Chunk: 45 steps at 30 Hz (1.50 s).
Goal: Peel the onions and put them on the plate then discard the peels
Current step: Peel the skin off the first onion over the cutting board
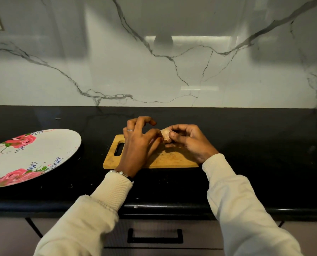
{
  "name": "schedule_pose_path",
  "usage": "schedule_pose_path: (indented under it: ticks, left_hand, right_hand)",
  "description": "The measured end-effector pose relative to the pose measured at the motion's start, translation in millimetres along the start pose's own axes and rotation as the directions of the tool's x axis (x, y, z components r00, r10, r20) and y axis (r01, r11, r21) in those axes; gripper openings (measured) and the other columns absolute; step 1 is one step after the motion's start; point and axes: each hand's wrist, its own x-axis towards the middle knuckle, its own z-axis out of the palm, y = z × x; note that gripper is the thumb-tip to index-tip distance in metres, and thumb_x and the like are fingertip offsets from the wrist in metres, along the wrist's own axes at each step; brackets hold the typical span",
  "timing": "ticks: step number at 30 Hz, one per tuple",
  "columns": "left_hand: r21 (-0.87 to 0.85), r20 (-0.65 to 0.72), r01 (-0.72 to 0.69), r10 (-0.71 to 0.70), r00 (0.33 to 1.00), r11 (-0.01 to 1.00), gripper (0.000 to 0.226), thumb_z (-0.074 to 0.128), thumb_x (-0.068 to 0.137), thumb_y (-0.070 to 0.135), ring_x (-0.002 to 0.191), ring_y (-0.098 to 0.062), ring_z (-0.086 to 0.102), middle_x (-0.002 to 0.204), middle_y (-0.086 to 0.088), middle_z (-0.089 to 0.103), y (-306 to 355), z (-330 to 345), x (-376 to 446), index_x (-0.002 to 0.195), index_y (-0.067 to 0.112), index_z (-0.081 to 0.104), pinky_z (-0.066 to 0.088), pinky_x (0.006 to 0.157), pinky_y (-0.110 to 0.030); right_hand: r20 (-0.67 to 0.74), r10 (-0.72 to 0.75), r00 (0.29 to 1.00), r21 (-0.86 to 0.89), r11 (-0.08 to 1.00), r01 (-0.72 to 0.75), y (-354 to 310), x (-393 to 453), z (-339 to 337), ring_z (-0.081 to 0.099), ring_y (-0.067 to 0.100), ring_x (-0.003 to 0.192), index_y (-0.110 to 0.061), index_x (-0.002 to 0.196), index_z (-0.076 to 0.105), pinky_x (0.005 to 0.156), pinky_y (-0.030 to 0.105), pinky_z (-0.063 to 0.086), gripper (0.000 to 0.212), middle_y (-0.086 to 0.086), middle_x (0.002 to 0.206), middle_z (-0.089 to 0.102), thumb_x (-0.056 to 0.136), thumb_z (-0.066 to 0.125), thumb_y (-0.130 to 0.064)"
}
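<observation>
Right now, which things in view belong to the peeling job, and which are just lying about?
In the job:
onion, held by right hand, picked at by left hand
floral plate
cutting board

Lying about:
drawer handle
bits on the black counter

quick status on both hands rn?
Left hand: thumb and finger pinch at the onion, other fingers raised.
Right hand: fingers curled round the onion, holding it above the cutting board.
</observation>
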Motion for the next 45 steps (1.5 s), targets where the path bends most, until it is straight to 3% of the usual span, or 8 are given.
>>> schedule_pose_path:
  ticks: [5,12,16,21,32,41,45]
  left_hand:
    - [0.051,0.038,-0.021,0.019,0.999,0.998,0.015,0.068,0.079,0.024,0.115,-0.025,0.033,0.126,-0.008,0.055,6.4,2.0,1.8,0.086,0.011,0.069,0.038,0.082,-0.045]
    - [0.074,0.092,0.008,-0.015,0.996,0.997,0.017,0.066,0.084,0.028,0.118,-0.024,0.028,0.131,-0.006,0.051,6.1,9.7,3.8,0.082,0.012,0.064,0.033,0.088,-0.046]
    - [0.068,0.136,0.033,-0.042,0.99,0.997,0.018,0.062,0.09,0.029,0.123,-0.021,0.022,0.138,-0.007,0.044,6.9,10.2,4.3,0.092,0.012,0.06,0.028,0.096,-0.043]
    - [0.051,0.126,0.058,-0.064,0.99,0.997,0.017,0.057,0.094,0.029,0.125,-0.019,0.021,0.14,-0.006,0.039,7.3,8.2,4.5,0.098,0.013,0.059,0.02,0.093,-0.034]
    - [0.036,0.167,0.071,-0.076,0.983,0.997,0.018,0.054,0.095,0.03,0.126,-0.018,0.019,0.141,-0.004,0.037,7.2,6.8,4.3,0.099,0.013,0.058,0.02,0.095,-0.033]
    - [0.08,0.157,0.056,-0.068,0.985,0.995,0.025,0.049,0.094,0.033,0.124,-0.019,0.022,0.138,-0.005,0.04,5.0,10.7,4.1,0.101,0.012,0.059,0.018,0.093,-0.033]
    - [0.083,0.153,0.054,-0.067,0.986,0.995,0.03,0.044,0.092,0.036,0.123,-0.019,0.023,0.136,-0.005,0.042,4.6,10.3,4.2,0.1,0.012,0.06,0.017,0.093,-0.033]
  right_hand:
    - [-0.001,0.06,0.998,0.014,0.998,-0.06,7.0,4.2,0.9,0.068,0.037,0.091,0.0,0.104,0.069,0.089,0.053,0.054,0.015,0.02,0.091,0.069,0.096,0.057,-0.002]
    - [0.003,0.104,0.995,0.031,0.994,-0.104,3.2,2.4,5.0,0.071,0.028,0.082,0.002,0.104,0.066,0.077,0.036,0.062,0.015,0.016,0.09,0.07,0.098,0.053,0.0]
    - [-0.02,0.114,0.993,0.093,0.989,-0.112,1.1,1.8,7.0,0.07,0.028,0.084,0.005,0.104,0.064,0.078,0.037,0.061,0.014,0.019,0.092,0.067,0.097,0.053,0.0]
    - [-0.019,0.136,0.99,0.129,0.983,-0.133,-1.7,0.1,6.1,0.072,0.025,0.085,0.002,0.098,0.067,0.078,0.036,0.062,0.014,0.016,0.089,0.07,0.098,0.053,0.0]
    - [-0.034,0.165,0.986,0.143,0.977,-0.159,-3.5,-0.7,6.4,0.072,0.026,0.085,0.005,0.1,0.065,0.077,0.036,0.062,0.014,0.017,0.09,0.069,0.098,0.051,0.0]
    - [-0.074,0.087,0.993,0.094,0.992,-0.08,0.5,1.5,6.0,0.072,0.024,0.084,0.001,0.098,0.066,0.076,0.037,0.062,0.013,0.016,0.09,0.07,0.097,0.053,0.004]
    - [-0.101,0.064,0.993,0.082,0.995,-0.055,2.7,3.4,7.3,0.072,0.027,0.087,-0.002,0.097,0.066,0.081,0.043,0.061,0.014,0.018,0.095,0.069,0.096,0.053,0.005]
